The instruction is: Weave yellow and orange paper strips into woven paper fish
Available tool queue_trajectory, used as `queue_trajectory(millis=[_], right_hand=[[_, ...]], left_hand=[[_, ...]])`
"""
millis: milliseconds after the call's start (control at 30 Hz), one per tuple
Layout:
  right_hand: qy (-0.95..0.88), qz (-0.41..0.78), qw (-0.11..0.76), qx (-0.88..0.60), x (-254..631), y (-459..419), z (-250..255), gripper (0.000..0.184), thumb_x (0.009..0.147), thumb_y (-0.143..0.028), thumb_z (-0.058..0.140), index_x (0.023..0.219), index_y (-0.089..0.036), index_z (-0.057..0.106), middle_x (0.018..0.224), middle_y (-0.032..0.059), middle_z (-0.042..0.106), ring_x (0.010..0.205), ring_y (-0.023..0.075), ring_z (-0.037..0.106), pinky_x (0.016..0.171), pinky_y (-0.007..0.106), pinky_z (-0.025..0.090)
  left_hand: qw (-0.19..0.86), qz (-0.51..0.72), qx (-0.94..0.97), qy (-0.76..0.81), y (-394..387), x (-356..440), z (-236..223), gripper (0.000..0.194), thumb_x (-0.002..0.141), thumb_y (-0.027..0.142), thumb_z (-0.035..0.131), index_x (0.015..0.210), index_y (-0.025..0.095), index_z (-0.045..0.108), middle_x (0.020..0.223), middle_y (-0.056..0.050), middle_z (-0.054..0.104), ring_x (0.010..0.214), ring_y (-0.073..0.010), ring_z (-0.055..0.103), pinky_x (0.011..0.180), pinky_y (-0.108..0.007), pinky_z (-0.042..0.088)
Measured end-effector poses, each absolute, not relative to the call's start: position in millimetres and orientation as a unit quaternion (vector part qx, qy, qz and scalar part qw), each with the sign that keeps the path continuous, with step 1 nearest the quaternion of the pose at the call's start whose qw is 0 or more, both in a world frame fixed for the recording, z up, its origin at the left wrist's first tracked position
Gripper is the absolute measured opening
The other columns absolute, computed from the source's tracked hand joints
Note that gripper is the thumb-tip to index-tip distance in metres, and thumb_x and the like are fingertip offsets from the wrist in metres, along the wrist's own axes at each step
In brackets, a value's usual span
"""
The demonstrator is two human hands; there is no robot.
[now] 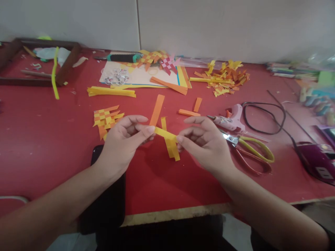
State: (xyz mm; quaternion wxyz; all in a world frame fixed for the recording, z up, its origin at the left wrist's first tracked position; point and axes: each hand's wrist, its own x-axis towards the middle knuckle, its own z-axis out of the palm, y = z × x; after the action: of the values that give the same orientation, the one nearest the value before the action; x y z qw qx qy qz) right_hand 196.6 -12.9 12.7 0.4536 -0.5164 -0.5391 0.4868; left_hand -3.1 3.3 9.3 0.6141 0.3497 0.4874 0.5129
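Between my two hands a yellow paper strip (165, 133) is stretched just above the red table. My left hand (131, 134) pinches its left end between thumb and fingers. At the other end, my right hand (200, 141) grips the strip the same way. An orange paper strip (157, 109) rises from behind my left fingertips; whether it is joined to the yellow one I cannot tell. Below the held strip are more yellow strips (171, 148), partly covered by it. A woven yellow-and-orange paper fish (106, 118) lies beside my left hand.
Right of my right hand lie scissors (244, 148) and a pink glue gun (230, 120) with a black cord. A black phone (107, 198) sits under my left forearm. Farther back are a pile of paper scraps (227, 78), yellow strips (111, 91) and a dark wooden frame (70, 64).
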Motion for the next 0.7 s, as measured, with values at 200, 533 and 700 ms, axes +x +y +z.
queue_trajectory(millis=[200, 533, 700], right_hand=[[-0.579, 0.525, 0.406, -0.473, 198.8, -15.6, 10.9, 0.02, 0.085, -0.037, 0.073, 0.092, -0.02, 0.064, 0.089, 0.0044, 0.072, 0.079, 0.0156, 0.07, 0.063, 0.026, 0.057], [-0.56, 0.53, 0.427, -0.473, 194.8, -16.9, 11.9, 0.018, 0.085, -0.034, 0.074, 0.078, -0.019, 0.067, 0.07, 0.0004, 0.069, 0.057, 0.0097, 0.061, 0.051, 0.021, 0.05], [-0.532, 0.547, 0.454, -0.46, 193.2, -17.9, 11.6, 0.019, 0.083, -0.035, 0.077, 0.087, -0.02, 0.066, 0.078, 0.0008, 0.07, 0.067, 0.0122, 0.067, 0.059, 0.023, 0.057]], left_hand=[[0.621, 0.414, 0.459, 0.482, -3.2, -2.7, 7.3, 0.033, 0.071, 0.024, 0.088, 0.097, 0.021, 0.067, 0.071, 0.002, 0.072, 0.063, -0.0116, 0.068, 0.058, -0.018, 0.053], [0.647, 0.41, 0.485, 0.422, -9.7, 0.6, 9.6, 0.04, 0.076, 0.023, 0.083, 0.11, 0.022, 0.063, 0.087, 0.001, 0.069, 0.081, -0.0134, 0.07, 0.076, -0.023, 0.058], [0.635, 0.419, 0.481, 0.436, -9.0, 2.0, 9.0, 0.038, 0.077, 0.021, 0.082, 0.108, 0.02, 0.061, 0.083, 0.002, 0.069, 0.079, -0.0116, 0.069, 0.073, -0.021, 0.058]])
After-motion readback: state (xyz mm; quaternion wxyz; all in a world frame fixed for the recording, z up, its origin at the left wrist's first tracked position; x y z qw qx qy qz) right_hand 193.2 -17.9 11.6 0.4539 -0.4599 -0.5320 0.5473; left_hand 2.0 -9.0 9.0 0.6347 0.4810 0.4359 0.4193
